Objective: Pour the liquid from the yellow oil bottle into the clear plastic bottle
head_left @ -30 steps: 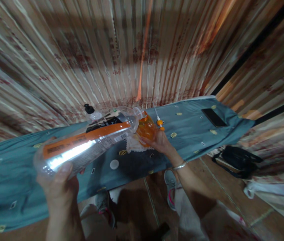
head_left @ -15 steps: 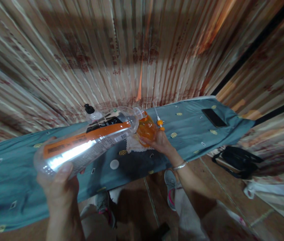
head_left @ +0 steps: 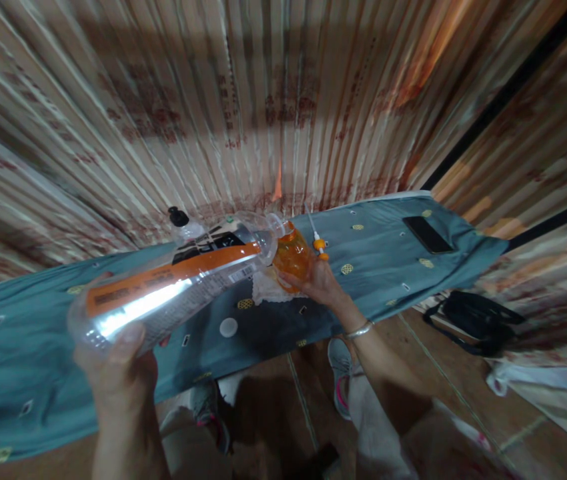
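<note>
My left hand [head_left: 118, 367] is wrapped round the lower end of a large clear plastic bottle [head_left: 163, 293] with an orange and black label. The bottle is tilted, its mouth against the opening of a small orange bottle [head_left: 294, 259]. My right hand [head_left: 318, 283] grips that orange bottle, which leans towards the large one. Beyond my right fingers lies an orange-and-white pump top [head_left: 319, 244] with a thin tube. A white round cap [head_left: 228, 327] lies on the cloth in front of the large bottle. Under the orange bottle is a white lacy cloth [head_left: 268, 288].
A teal patterned cloth [head_left: 378, 253] covers the long table. A clear bottle with a black top [head_left: 179, 220] stands behind the large bottle. A dark phone [head_left: 427, 235] lies at the right. On the floor sits a black bag [head_left: 473, 320]. A striped curtain [head_left: 263, 100] hangs behind.
</note>
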Tool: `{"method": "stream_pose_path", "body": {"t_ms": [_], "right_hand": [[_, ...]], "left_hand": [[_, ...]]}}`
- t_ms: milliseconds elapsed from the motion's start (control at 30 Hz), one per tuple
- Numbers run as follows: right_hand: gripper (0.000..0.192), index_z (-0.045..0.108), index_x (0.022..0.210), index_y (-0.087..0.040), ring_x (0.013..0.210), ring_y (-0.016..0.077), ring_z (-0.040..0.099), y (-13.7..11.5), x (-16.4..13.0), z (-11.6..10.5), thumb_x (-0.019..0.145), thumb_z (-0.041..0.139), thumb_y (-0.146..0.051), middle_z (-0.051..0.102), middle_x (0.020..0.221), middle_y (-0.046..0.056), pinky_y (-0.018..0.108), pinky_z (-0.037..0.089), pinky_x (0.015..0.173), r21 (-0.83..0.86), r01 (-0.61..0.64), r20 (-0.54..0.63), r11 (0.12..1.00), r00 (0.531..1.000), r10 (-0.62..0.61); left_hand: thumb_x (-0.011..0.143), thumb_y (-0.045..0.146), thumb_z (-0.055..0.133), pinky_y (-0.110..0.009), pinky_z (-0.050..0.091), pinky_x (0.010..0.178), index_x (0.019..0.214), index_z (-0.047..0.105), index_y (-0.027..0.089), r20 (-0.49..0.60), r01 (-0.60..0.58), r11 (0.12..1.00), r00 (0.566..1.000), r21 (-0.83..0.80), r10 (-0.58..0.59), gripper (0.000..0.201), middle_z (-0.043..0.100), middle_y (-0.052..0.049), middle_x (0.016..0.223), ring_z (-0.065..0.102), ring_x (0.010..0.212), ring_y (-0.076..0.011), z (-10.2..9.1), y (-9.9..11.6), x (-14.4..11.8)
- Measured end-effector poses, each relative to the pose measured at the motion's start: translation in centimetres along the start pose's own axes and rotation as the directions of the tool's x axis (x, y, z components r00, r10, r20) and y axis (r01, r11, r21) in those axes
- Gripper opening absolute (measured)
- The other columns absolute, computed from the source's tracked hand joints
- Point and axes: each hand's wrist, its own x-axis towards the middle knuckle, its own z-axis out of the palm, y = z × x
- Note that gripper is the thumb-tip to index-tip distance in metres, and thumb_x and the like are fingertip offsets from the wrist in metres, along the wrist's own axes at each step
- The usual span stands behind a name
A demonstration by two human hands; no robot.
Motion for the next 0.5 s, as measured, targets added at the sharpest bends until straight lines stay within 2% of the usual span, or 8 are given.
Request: {"method": "stream_pose_path", "body": {"t_ms": [233, 500], "right_hand": [[0.072, 0.063, 0.147, -0.022, 0.117, 0.0357, 0.081, -0.13, -0.08, 0.11, 0.084, 0.087, -0.048, 0.083, 0.126, 0.014, 0.055, 0.065, 0.106, -0.022, 0.002, -0.031, 1.0, 1.0, -0.002], [0.069, 0.064, 0.144, -0.02, 0.117, 0.035, 0.081, -0.07, -0.05, 0.25, 0.085, 0.086, -0.047, 0.083, 0.128, 0.014, 0.052, 0.065, 0.105, -0.023, 0.011, -0.026, 1.0, 1.0, -0.012]], "left_hand": [[0.049, 0.047, 0.096, -0.02, 0.039, 0.031, 0.103, 0.082, 0.023, 0.019, -0.012, 1.0, 1.0, -0.013, 0.012, 0.061, 0.075, -0.007, 0.099, 0.054, 0.059, -0.0141, 0.27, 0.43, -0.17], [0.043, 0.049, 0.101, -0.019, 0.04, 0.033, 0.104, 0.081, 0.025, -0.006, -0.008, 0.999, 1.0, -0.038, 0.008, 0.068, 0.068, -0.002, 0.087, 0.056, 0.064, -0.0164, -0.05, 0.14, -0.04]]}}
